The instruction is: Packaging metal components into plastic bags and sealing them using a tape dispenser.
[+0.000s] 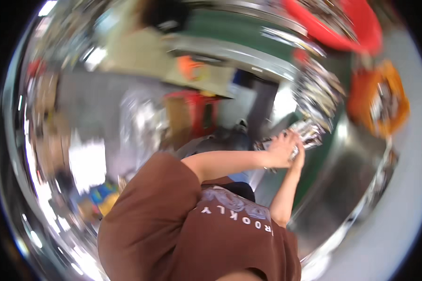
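Note:
Both my hands meet over a small bundle of shiny silver printed packets (310,132) at the green work surface's edge. My left hand (281,151) reaches across from the left and lies over the near end of the bundle, its fingers bent onto it. Pressed close beside it, my right hand (298,157) grips the same end from the right; its fingers are partly hidden. Motion blur hides the finer finger detail. Just beyond the hands, a long overlapping row of similar packets (319,91) lies on the green surface.
A bare metal surface (342,182) lies to the right. Beyond it are an orange basket (393,93) and a red basin (368,33), both holding packets. A red stool (204,110), a cardboard box (178,114) and clear plastic bags (143,122) stand left. Another person (166,14) is at far left.

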The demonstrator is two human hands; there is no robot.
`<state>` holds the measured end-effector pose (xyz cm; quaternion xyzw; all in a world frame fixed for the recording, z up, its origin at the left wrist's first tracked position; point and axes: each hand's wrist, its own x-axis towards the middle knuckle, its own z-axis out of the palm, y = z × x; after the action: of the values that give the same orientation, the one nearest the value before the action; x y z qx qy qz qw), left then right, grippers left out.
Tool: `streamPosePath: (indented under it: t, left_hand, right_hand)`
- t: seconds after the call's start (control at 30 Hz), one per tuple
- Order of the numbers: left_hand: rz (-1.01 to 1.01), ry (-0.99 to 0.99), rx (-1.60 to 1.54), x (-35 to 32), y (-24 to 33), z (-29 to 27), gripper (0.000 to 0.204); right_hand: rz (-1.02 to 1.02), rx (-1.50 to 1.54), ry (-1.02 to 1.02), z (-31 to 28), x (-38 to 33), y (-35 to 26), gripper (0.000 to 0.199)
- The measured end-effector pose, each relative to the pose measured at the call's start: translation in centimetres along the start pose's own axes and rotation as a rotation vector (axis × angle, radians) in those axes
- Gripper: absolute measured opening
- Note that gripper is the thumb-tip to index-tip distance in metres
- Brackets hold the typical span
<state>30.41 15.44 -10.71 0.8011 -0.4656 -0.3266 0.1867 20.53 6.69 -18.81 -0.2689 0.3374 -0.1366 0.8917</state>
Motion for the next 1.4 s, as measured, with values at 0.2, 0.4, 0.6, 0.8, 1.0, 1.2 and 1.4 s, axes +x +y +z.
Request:
streamPosePath:
  t: [0.2, 0.4, 0.6, 0.8, 1.0, 1.2, 1.4]
  left_hand:
    - [-0.328, 0.801, -0.250, -12.8, -12.8, -12.8, 0.067]
    - [-0.574, 1.548, -0.222, -30.9, -18.3, -21.9, 0.051]
    - [-1.613, 1.934, -0.375, -39.9, -21.8, -12.9, 0.068]
    - [-1.300, 2.296, -1.431, -33.6, -23.6, -4.7, 0.031]
    - [-1.343, 2.289, -1.524, -32.7, -22.4, -7.4, 0.031]
    - [-1.282, 2.405, -1.440, -34.6, -23.2, -6.7, 0.040]
    - [-1.451, 2.305, -1.362, -35.5, -22.9, -7.8, 0.043]
  right_hand:
    - [0.294, -0.389, -0.450, 20.7, 9.3, 6.9, 0.045]
    - [0.645, -0.713, -1.160, 49.1, 6.9, 19.4, 0.060]
    - [0.519, -1.280, -1.999, 64.1, 1.2, 28.3, 0.073]
    - [0.480, -1.688, -2.839, 58.3, -2.2, 35.9, 0.069]
    - [-0.104, -2.029, -3.287, 52.6, -1.0, 38.3, 0.062]
    - [-0.820, -1.757, -2.911, 48.1, 0.7, 36.7, 0.088]
    - [-0.687, -2.180, -2.424, 52.4, 7.9, 33.3, 0.093]
